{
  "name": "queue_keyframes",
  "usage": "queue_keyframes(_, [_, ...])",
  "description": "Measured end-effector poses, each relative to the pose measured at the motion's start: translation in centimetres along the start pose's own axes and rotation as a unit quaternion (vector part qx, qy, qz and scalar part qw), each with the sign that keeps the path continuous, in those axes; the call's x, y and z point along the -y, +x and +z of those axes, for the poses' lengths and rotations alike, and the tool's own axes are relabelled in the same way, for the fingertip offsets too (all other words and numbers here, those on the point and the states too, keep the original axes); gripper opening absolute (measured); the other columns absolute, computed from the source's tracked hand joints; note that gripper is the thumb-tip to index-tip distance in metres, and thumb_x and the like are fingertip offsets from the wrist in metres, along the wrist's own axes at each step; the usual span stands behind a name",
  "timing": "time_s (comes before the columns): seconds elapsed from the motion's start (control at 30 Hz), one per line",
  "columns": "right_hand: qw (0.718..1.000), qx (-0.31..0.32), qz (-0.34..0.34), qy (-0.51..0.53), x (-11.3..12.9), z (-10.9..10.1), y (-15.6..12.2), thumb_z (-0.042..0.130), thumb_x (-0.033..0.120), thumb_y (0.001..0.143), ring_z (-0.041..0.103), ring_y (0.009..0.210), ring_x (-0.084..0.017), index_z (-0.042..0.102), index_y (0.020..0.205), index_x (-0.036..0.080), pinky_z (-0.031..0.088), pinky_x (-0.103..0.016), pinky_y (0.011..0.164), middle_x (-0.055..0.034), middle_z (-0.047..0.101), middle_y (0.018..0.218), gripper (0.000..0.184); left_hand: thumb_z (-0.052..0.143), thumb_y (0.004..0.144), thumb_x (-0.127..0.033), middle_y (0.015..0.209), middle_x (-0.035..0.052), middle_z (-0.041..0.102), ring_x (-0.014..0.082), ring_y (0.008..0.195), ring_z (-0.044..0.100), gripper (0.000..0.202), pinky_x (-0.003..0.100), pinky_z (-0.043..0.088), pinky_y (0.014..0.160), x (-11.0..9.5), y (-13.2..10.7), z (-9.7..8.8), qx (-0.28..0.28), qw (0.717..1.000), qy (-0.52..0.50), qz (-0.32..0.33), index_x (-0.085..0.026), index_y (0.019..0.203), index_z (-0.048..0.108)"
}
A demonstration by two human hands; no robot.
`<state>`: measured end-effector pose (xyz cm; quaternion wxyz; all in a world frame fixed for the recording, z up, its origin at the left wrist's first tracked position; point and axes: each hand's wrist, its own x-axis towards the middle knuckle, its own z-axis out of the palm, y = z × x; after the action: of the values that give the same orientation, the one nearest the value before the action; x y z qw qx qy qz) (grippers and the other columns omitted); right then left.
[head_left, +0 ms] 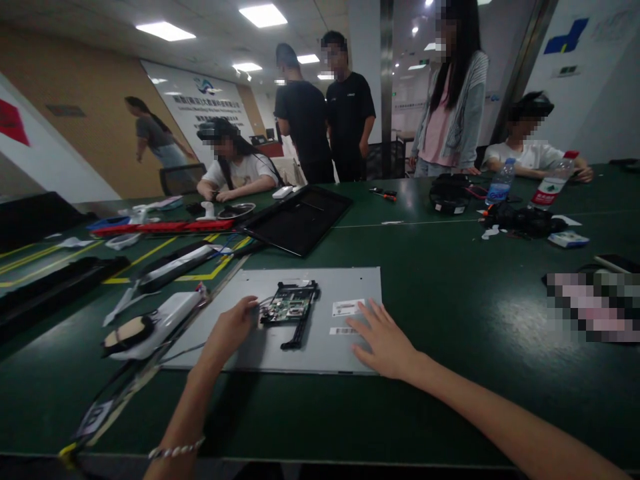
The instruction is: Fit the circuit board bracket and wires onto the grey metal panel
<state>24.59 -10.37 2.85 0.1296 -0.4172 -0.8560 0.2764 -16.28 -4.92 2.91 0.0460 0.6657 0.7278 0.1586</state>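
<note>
A flat grey metal panel [320, 357], likely the back of a screen, lies on the table in front of me. On it sits a green circuit board [289, 308] with a black plastic bracket [301, 330] around and below it. My left hand [236, 325] is at the board's left edge, thumb and fingers closed together. Thin wires [264, 303] run by its fingertips; whether they are pinched is too small to tell. My right hand [387, 340] rests open, fingers spread, on the panel's right side, touching a white label [349, 307] and beside a barcode sticker [341, 331].
Left are a white power strip [173, 312], a computer mouse [129, 333] and black casing [55, 290]. Beyond the panel lies a black screen frame [303, 217]. A screwdriver [385, 194] and bottles [553, 183] stand farther off. Several people are around the green table [450, 293].
</note>
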Motion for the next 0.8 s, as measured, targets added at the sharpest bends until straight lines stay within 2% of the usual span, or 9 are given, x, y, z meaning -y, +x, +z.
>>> queue_keyframes(0.1, [1.0,0.003,0.005,-0.001,-0.1,0.1,0.1,0.036,0.059,0.095,-0.002,0.149,-0.033,0.034,0.152,0.025,0.001,-0.053,0.119,-0.003,0.009,0.165,0.066,0.039,0.073,-0.012,0.113,0.0113,0.071,0.0278,0.11,0.064,0.053,0.036,0.045,0.099,0.1,2.3,-1.1,-0.037,0.998,0.047,-0.001,-0.014,0.119,0.064])
queue_keyframes(0.23, [1.0,0.003,0.008,-0.003,0.0,0.1,0.2,0.035,0.059,0.095,-0.003,0.149,-0.033,0.033,0.152,0.026,0.001,-0.052,0.12,-0.0029,0.009,0.165,0.066,0.038,0.077,-0.007,0.114,0.0173,0.069,0.0304,0.102,0.066,0.058,0.042,0.048,0.092,-2.2,7.1,-2.1,-0.115,0.987,0.109,-0.015,-0.01,0.132,0.058])
queue_keyframes(0.33, [1.0,0.005,0.01,-0.005,0.2,0.0,0.3,0.035,0.059,0.095,-0.002,0.149,-0.033,0.034,0.152,0.025,0.001,-0.052,0.12,-0.0035,0.009,0.165,0.066,0.039,0.077,-0.005,0.121,0.0195,0.066,0.031,0.106,0.065,0.059,0.04,0.046,0.094,-4.0,10.8,-1.3,-0.089,0.988,0.123,0.017,-0.01,0.133,0.057])
queue_keyframes(0.43, [1.0,0.01,0.012,-0.011,0.4,-0.3,0.2,0.036,0.058,0.095,-0.002,0.149,-0.034,0.034,0.152,0.024,0.001,-0.052,0.12,-0.0052,0.01,0.165,0.066,0.042,0.077,-0.006,0.123,0.0191,0.065,0.0296,0.111,0.063,0.056,0.035,0.045,0.096,-4.5,13.2,0.3,-0.021,0.993,0.111,0.032,-0.009,0.13,0.06])
queue_keyframes(0.53, [1.0,0.009,0.012,-0.02,0.7,-0.6,0.2,0.036,0.057,0.096,-0.001,0.149,-0.034,0.035,0.151,0.023,0.002,-0.052,0.12,-0.0074,0.012,0.164,0.064,0.047,0.079,-0.015,0.12,0.0161,0.067,0.0282,0.109,0.065,0.05,0.033,0.047,0.095,-4.1,14.0,1.4,0.014,0.994,0.1,0.028,-0.011,0.126,0.063])
queue_keyframes(0.63, [1.0,0.004,0.009,-0.029,0.8,-0.7,0.1,0.036,0.054,0.097,0.001,0.149,-0.033,0.037,0.15,0.022,0.003,-0.051,0.119,-0.0087,0.014,0.164,0.062,0.046,0.084,-0.025,0.13,0.0142,0.063,0.027,0.117,0.06,0.05,0.034,0.044,0.101,-4.0,13.4,1.5,0.008,0.995,0.092,0.043,-0.013,0.13,0.06])
queue_keyframes(0.7, [0.999,0.004,0.011,-0.03,0.7,-0.6,0.0,0.035,0.054,0.097,0.001,0.149,-0.033,0.037,0.151,0.023,0.003,-0.051,0.119,-0.0081,0.014,0.164,0.062,0.044,0.087,-0.031,0.134,0.0126,0.06,0.0252,0.121,0.058,0.051,0.032,0.041,0.104,-4.7,12.5,1.1,0.01,0.993,0.066,0.101,-0.013,0.132,0.059])
queue_keyframes(0.8, [0.999,0.003,0.013,-0.032,0.5,-0.3,0.0,0.035,0.056,0.097,0.001,0.149,-0.032,0.035,0.151,0.024,0.004,-0.051,0.119,-0.0081,0.013,0.164,0.063,0.043,0.089,-0.044,0.126,0.0089,0.066,0.0232,0.114,0.062,0.051,0.029,0.042,0.102,-6.4,10.9,0.6,0.081,0.976,0.015,0.203,-0.015,0.124,0.065])
